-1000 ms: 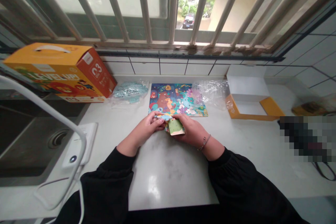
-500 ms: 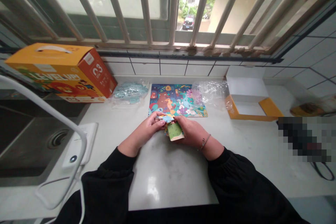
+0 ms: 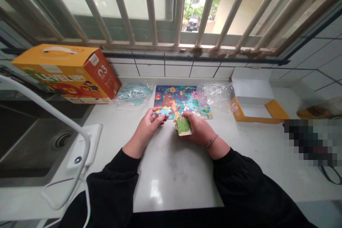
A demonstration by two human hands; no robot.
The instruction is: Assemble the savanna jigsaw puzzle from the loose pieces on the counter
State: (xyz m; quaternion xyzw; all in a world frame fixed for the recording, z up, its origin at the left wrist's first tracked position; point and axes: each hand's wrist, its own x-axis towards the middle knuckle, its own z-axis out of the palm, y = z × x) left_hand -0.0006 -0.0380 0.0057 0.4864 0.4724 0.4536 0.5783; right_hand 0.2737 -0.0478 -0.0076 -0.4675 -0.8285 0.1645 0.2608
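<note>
We've got the fingers of our left hand (image 3: 146, 125) pinching a blue-and-yellow piece (image 3: 165, 111) by its edges, leaving its picture showing, while our right hand (image 3: 200, 128) clasps the bunched cards (image 3: 184, 127), seemingly against spilling, beside the puzzle (image 3: 171, 96) on the tabletop (image 3: 176, 185).

"LEVEL UP!" and "03" on the orange box (image 3: 66, 73) with white handle

Barred window (image 3: 177, 14), dark sink (image 3: 29, 142), parked car (image 3: 192, 23)
</note>
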